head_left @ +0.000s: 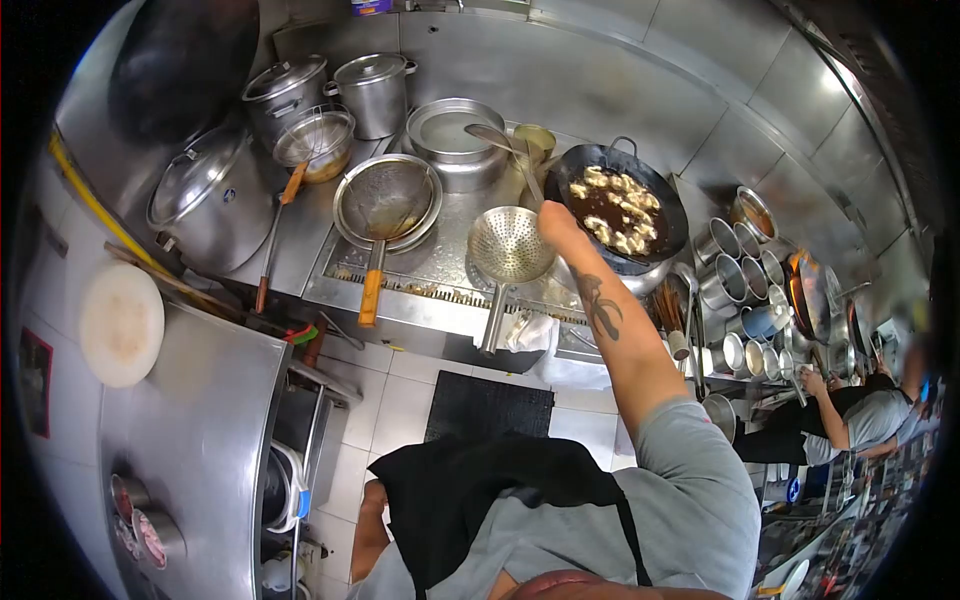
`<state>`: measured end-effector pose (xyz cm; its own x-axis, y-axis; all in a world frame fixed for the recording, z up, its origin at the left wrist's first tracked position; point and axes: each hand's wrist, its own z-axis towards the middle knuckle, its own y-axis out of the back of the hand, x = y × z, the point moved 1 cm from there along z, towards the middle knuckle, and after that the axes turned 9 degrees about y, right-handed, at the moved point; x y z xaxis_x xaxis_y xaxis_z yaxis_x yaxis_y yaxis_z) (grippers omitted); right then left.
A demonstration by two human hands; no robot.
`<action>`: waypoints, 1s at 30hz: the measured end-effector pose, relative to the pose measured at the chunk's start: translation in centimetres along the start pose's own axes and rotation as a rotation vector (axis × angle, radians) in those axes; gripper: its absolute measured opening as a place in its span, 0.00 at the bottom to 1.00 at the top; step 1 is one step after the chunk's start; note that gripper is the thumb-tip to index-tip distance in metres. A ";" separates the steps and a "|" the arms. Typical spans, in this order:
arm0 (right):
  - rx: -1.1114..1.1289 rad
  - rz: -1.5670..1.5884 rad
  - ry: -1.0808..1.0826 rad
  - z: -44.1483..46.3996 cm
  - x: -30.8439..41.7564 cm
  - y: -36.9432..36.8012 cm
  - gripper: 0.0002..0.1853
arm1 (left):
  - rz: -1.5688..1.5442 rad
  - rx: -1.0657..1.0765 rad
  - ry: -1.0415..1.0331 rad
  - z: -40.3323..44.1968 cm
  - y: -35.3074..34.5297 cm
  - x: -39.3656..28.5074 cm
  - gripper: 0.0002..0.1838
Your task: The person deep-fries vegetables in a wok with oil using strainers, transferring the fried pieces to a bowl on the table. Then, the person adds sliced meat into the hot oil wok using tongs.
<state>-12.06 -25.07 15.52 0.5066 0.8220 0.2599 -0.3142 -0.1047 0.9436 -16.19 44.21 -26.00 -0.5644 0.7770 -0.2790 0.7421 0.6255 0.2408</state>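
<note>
My right hand (pixel 557 222) is stretched forward beside the wok, closed around the handle of a metal ladle (pixel 487 134). The ladle's bowl points away to the left, over the rim of a wide metal pot (pixel 456 172). Just right of the hand, the black wok (pixel 665 190) holds pale battered pieces (pixel 625 205) in dark oil. A perforated strainer (pixel 512 244) lies below and left of the hand, its handle toward me. My left hand (pixel 373 497) hangs low at my side by the black apron (pixel 480 500); its fingers are hidden.
A wooden-handled mesh skimmer (pixel 388 200) rests on a bowl to the left. Lidded stockpots (pixel 212 200) stand farther left. Several metal containers (pixel 722 280) line the right side. Another person (pixel 865 415) works at far right. A steel counter (pixel 200 400) is at left.
</note>
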 end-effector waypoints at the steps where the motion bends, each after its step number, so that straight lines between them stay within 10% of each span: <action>1: -0.060 0.094 0.047 -0.3 -0.7 0.5 0.12 | 0.020 -0.004 -0.007 0.0 -0.4 0.2 0.09; 7: -0.357 0.161 0.101 -5.4 -9.1 6.2 0.16 | 0.199 -0.014 -0.054 -0.6 -2.0 1.5 0.10; 17: -0.265 0.639 -0.566 -18.3 -23.2 15.4 0.11 | 0.319 -0.023 -0.085 -0.3 -2.5 -0.8 0.10; 30: -0.320 0.933 -0.750 -20.1 -22.3 14.8 0.12 | 0.231 -0.029 -0.078 0.0 -2.0 -3.8 0.11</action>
<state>-44.11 -33.75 19.53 0.2851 -0.0275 0.9581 -0.9300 -0.2499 0.2695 -15.56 40.02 -25.41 -0.3505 0.8925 -0.2839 0.8368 0.4346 0.3332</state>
